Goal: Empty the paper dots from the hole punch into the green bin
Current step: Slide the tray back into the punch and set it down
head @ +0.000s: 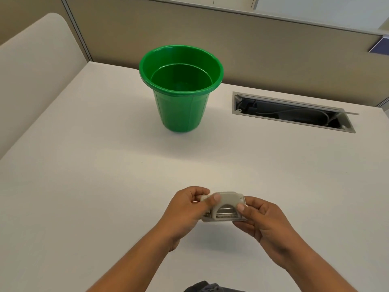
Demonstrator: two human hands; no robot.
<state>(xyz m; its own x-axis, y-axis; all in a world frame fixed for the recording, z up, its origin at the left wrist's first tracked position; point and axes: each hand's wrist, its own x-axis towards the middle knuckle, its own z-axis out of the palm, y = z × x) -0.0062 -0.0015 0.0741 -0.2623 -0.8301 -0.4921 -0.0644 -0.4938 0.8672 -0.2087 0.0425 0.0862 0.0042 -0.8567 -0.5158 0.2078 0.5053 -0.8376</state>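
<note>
A small beige hole punch (pixel 226 204) is held just above the white desk, near its front edge, with its handle side up. My left hand (pixel 187 211) grips its left end with thumb and fingers. My right hand (pixel 261 218) grips its right end. The green bin (pixel 168 60) stands upright and open near the back of the desk, well beyond the punch and slightly to the left. No paper dots show in the bin or on the desk.
The white desk (pixel 105 165) spreads all around. An open cable slot with a grey frame (pixel 294 111) is cut into the desk at the back right. A beige partition wall (pixel 231 49) runs behind the bin, and a curved divider (pixel 37 60) borders the left.
</note>
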